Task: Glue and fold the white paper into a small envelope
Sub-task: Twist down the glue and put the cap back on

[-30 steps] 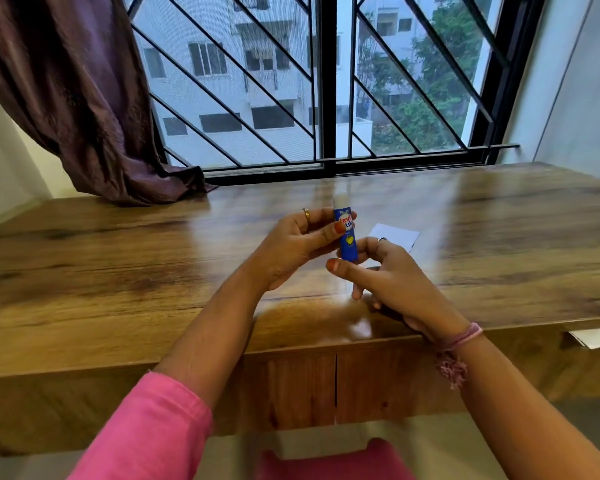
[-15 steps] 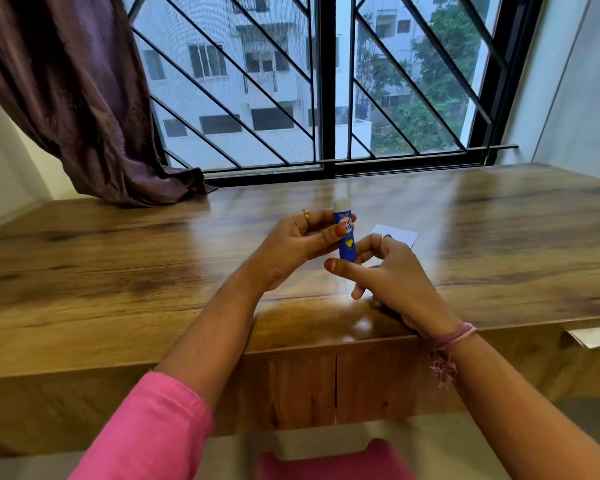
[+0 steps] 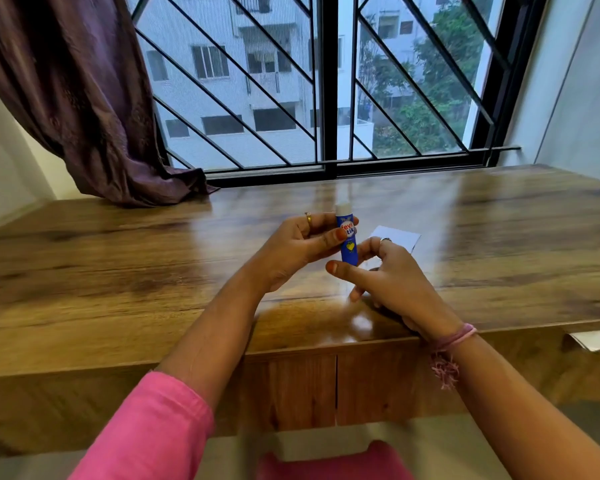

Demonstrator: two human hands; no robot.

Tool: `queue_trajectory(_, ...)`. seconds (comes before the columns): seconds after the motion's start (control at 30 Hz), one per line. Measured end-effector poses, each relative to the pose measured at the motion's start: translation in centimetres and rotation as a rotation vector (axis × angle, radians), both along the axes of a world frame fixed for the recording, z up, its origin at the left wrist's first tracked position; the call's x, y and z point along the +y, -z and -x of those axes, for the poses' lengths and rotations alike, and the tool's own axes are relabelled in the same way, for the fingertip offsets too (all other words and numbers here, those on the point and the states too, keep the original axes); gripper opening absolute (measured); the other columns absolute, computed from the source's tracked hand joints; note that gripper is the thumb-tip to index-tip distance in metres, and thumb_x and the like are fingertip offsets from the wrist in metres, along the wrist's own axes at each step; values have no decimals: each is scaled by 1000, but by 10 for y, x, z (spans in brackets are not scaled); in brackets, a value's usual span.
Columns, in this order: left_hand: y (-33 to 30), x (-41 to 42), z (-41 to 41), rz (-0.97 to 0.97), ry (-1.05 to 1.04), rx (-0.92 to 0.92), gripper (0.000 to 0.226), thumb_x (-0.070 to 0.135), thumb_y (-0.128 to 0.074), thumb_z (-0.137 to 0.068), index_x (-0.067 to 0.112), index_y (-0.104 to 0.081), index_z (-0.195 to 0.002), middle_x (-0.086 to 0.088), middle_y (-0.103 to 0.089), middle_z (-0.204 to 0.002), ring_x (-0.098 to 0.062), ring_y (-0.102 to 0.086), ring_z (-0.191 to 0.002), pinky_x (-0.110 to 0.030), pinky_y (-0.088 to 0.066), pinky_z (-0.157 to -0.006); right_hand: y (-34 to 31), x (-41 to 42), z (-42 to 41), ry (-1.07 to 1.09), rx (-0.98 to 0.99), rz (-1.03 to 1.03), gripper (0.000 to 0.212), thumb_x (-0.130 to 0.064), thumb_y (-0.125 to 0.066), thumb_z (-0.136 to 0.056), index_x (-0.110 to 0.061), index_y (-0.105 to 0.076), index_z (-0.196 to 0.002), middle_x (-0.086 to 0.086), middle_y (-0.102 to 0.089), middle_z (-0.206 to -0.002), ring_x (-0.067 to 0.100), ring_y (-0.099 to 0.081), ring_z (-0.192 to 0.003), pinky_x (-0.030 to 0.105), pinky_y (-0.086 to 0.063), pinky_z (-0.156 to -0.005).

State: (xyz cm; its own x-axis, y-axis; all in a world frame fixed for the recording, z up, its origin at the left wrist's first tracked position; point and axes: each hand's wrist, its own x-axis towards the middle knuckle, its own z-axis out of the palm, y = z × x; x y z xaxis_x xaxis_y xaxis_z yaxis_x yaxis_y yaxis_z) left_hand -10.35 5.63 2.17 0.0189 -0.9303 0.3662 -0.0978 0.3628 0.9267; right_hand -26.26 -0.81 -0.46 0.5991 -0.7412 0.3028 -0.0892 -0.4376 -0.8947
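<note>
Since a second ago the white glue core has risen out of the top of the small blue plastic glue stick [image 3: 347, 237], held upright above the glossy wooden table [image 3: 118, 271]. The left hand [image 3: 298, 247] pinches its barrel between thumb and curled fingers, and the right hand [image 3: 392, 278] pinches its base between thumb and fingertips. Just behind the right hand, the white paper [image 3: 399, 236] lies flat on the table.

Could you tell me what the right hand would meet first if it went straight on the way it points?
The glue stick held by the left hand; the right hand may be touching its base.
</note>
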Motion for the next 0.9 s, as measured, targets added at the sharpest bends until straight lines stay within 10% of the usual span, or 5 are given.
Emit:
queue_trajectory(0.7, 0, 1, -2, -16, -41, -88, 28, 18, -61, -84, 20, -64, -112, 7, -69, -110, -15, -63, -110, -27, -50, -93, 2, 0, 2, -22, -37, 13, 26, -33, -73, -80, -16, -65, -97, 0, -66, -48, 1, -48, -28, 5, -32, -36)
queue_trajectory(0.9, 2, -1, -2, -21, -29, -115, 26, 8, -58, -89, 16, -63, -114, 7, -70, -108, -15, -63, -110, -27, -50, -92, 3, -3, -2, 63, -15, 14, 37, -41, -84, -64, -19, -60, -81, -3, -68, -74, 15, -66, -48, 9, -38, -43)
